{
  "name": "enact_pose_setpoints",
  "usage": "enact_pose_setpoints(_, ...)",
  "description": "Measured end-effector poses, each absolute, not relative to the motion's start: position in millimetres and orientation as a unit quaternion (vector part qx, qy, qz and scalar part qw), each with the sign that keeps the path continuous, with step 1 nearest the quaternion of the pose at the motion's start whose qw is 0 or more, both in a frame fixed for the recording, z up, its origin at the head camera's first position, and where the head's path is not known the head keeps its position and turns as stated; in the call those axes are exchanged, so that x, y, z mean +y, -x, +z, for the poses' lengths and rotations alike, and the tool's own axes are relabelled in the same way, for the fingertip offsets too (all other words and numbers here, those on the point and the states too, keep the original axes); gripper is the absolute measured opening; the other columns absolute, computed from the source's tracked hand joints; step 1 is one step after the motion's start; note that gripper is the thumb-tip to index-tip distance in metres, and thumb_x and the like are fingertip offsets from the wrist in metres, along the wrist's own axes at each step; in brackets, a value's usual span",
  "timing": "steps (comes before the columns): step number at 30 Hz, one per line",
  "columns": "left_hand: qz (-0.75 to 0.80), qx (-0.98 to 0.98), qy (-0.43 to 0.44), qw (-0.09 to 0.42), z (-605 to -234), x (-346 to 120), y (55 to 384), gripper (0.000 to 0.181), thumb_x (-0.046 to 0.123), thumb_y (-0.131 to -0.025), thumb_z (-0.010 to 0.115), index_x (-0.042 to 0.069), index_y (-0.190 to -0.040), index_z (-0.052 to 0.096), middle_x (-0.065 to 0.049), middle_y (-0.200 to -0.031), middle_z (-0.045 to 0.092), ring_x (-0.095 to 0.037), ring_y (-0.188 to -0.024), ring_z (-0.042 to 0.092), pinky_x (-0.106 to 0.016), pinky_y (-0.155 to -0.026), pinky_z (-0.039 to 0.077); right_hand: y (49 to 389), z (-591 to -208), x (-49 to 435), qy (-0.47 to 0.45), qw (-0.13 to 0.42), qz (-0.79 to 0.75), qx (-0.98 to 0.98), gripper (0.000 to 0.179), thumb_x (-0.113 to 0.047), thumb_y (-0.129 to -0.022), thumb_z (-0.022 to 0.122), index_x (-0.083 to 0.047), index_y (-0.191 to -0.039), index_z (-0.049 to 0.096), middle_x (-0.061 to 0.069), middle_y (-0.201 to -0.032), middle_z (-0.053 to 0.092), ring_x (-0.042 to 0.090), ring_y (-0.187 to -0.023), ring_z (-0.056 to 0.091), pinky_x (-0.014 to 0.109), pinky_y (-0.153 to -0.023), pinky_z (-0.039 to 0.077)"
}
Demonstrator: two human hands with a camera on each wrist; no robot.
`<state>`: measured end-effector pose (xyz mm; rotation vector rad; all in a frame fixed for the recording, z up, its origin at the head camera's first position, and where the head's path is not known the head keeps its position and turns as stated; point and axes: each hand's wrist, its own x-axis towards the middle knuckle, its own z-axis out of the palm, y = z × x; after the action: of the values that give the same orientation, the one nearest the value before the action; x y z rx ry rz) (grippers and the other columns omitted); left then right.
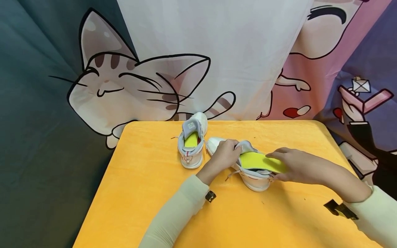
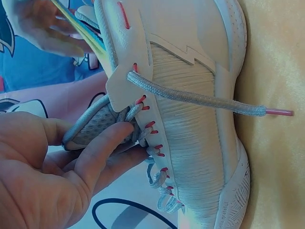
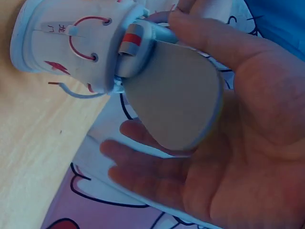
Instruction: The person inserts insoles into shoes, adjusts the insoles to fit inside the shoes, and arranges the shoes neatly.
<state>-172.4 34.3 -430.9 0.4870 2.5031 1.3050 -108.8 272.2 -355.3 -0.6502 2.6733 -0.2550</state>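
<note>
A white sneaker (image 1: 255, 183) sits on the yellow table, toe pointing to the far left. My left hand (image 1: 224, 155) holds its grey padded tongue (image 2: 88, 129), thumb and fingers around the tongue beside the laces (image 2: 155, 143). A bright yellow-green insole (image 1: 258, 161) lies partly inside the shoe opening, with its near end sticking out past the heel. Around that end my right hand (image 1: 299, 167) grips the insole, thumb by the heel collar and fingers along the far edge. In the right wrist view the insole's pale underside (image 3: 176, 95) faces the camera, close to the palm.
To the left stands a second white sneaker (image 1: 190, 161), a yellow-green insole (image 1: 191, 140) lying inside it. The yellow table (image 1: 139, 193) ends at the back against a cartoon-printed curtain (image 1: 248, 62). A loose lace (image 2: 200, 99) hangs down the held shoe's side.
</note>
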Motion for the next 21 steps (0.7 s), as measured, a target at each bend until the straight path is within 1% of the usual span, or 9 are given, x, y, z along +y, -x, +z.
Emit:
enact_pose_setpoints(2, 0.450, 0.866, -0.168, 0.139, -430.7, 34.7, 172.1, 0.040, 0.023, -0.109, 0.050, 0.013, -0.070, 0.047, 0.001, -0.056, 0.039, -0.010, -0.043, 0.039, -0.022, -0.046, 0.035, 105.8, -355.0, 274.1, 0.246, 0.170, -0.089, 0.950, 0.058, -0.038, -0.088, 0.082, -0.008, -0.135, 0.065, 0.024, -0.133, 0.063, 0.038, -0.110, 0.068, 0.055, -0.089, 0.058)
enact_pose_setpoints(5, 0.447, 0.868, -0.168, 0.138, -430.3, 34.9, 171.9, 0.040, 0.023, -0.109, 0.050, 0.013, -0.070, 0.046, 0.000, -0.056, 0.038, -0.010, -0.043, 0.038, -0.023, -0.046, 0.034, 103.7, -355.6, 275.2, 0.272, 0.138, -0.087, 0.948, 0.040, -0.028, -0.088, 0.083, -0.008, -0.121, 0.074, 0.021, -0.125, 0.068, 0.036, -0.106, 0.070, 0.051, -0.086, 0.060)
enact_pose_setpoints(8, 0.446, 0.869, -0.167, 0.137, -430.2, 35.1, 171.9, 0.040, 0.023, -0.109, 0.050, 0.013, -0.070, 0.047, 0.000, -0.057, 0.039, -0.010, -0.044, 0.038, -0.022, -0.046, 0.034, 103.4, -356.5, 275.6, 0.301, 0.120, -0.085, 0.942, 0.028, -0.022, -0.087, 0.084, -0.009, -0.111, 0.078, 0.020, -0.120, 0.071, 0.038, -0.105, 0.070, 0.048, -0.084, 0.060)
enact_pose_setpoints(14, 0.447, 0.868, -0.164, 0.138, -430.6, 35.5, 171.8, 0.041, 0.023, -0.109, 0.052, 0.013, -0.069, 0.047, 0.002, -0.056, 0.038, -0.009, -0.044, 0.039, -0.022, -0.046, 0.035, 102.9, -356.7, 276.2, 0.346, 0.075, -0.087, 0.931, 0.018, -0.012, -0.086, 0.083, -0.010, -0.104, 0.082, 0.020, -0.114, 0.074, 0.035, -0.101, 0.073, 0.040, -0.078, 0.062)
enact_pose_setpoints(18, 0.448, 0.868, -0.164, 0.138, -429.8, 35.1, 171.7, 0.041, 0.023, -0.108, 0.051, 0.014, -0.069, 0.047, 0.002, -0.056, 0.037, -0.009, -0.044, 0.038, -0.022, -0.046, 0.034, 101.4, -357.4, 274.5, 0.341, 0.049, -0.092, 0.934, 0.013, -0.010, -0.086, 0.083, -0.010, -0.099, 0.083, 0.023, -0.112, 0.075, 0.038, -0.101, 0.074, 0.040, -0.076, 0.062)
enact_pose_setpoints(21, 0.448, 0.868, -0.165, 0.138, -429.5, 34.9, 171.6, 0.041, 0.023, -0.109, 0.051, 0.014, -0.069, 0.046, 0.001, -0.056, 0.037, -0.009, -0.044, 0.038, -0.022, -0.045, 0.034, 101.1, -357.3, 272.8, 0.325, 0.045, -0.100, 0.939, 0.009, -0.009, -0.086, 0.082, -0.011, -0.095, 0.083, 0.025, -0.114, 0.074, 0.038, -0.099, 0.074, 0.038, -0.074, 0.062)
